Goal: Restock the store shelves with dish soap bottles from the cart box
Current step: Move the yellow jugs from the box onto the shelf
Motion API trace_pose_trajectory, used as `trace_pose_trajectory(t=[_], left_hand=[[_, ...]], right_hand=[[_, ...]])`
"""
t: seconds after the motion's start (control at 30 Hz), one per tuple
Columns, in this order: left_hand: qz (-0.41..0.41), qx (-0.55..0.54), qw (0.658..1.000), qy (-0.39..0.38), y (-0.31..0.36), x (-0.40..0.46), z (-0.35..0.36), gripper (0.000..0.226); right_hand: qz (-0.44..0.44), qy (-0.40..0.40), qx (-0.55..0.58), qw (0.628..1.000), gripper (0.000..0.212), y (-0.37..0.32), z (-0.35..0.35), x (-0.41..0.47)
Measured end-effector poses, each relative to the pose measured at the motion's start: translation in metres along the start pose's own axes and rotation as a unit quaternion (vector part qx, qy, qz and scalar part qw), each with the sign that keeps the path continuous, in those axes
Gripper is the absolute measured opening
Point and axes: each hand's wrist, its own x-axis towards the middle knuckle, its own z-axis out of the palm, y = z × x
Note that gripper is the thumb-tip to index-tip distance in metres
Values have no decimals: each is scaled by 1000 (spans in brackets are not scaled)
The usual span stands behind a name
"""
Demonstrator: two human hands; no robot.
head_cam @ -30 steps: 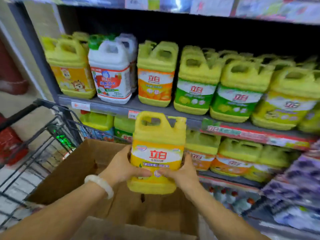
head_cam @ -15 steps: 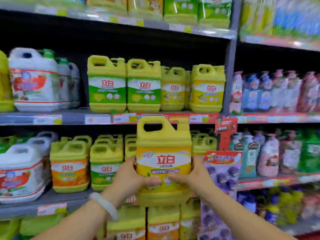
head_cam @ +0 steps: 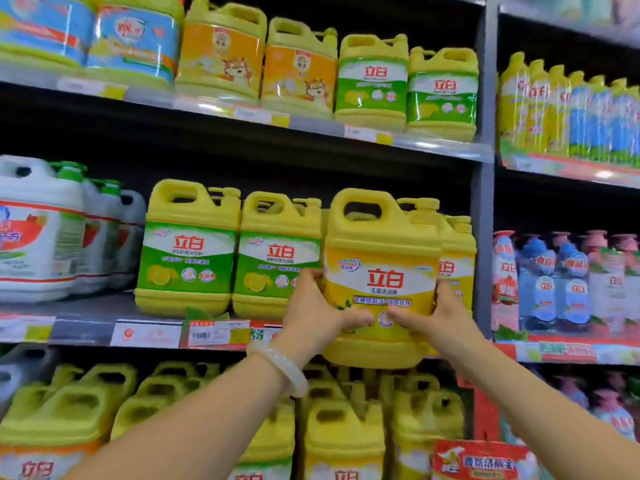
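I hold a yellow dish soap jug (head_cam: pixel 381 258) with a yellow and white label up in front of the middle shelf (head_cam: pixel 86 323). My left hand (head_cam: pixel 311 317) grips its lower left side, my right hand (head_cam: pixel 436 317) its lower right side, thumbs on the label. The jug's base is at the shelf's front edge, at the right end of the row. Just behind it stand matching yellow-label jugs (head_cam: pixel 457 258). To its left stand two green-label jugs (head_cam: pixel 188 247). The cart and box are out of view.
White jugs (head_cam: pixel 38 230) fill the shelf's left end. A grey upright (head_cam: pixel 483 202) bounds the bay on the right, with small pump bottles (head_cam: pixel 554 282) beyond it. More yellow jugs (head_cam: pixel 372 77) stand on the shelf above and several fill the shelf below (head_cam: pixel 343 431).
Both hands have lifted the jug from over the cart box up and to the right, to the middle shelf's right end. My view has swung up from the cart to the shelves.
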Motion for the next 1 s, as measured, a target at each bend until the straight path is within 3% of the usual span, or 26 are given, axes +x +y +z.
trace_pose_trajectory(t=[0.1,0.4,0.5,0.73,1.0], left_hand=[[16,20,1000,2,2,34,11,90],[11,61,998,12,-3,86,38,82],[-8,69,997,18,-10,91,45,71],[-27,119,992,-1,-19,98,50,68],[-47,219,974,35,-15,100,44,68]], right_hand=[[-18,10,-19,1000,66,8,1,38],[-4,18,-44,999,84,30,5,98],[-1,-4,-41,999,76,38,9,107],[-47,-22,-130,990,85,49,8,113],[-4,-24,-294,956,87,36,7,120]])
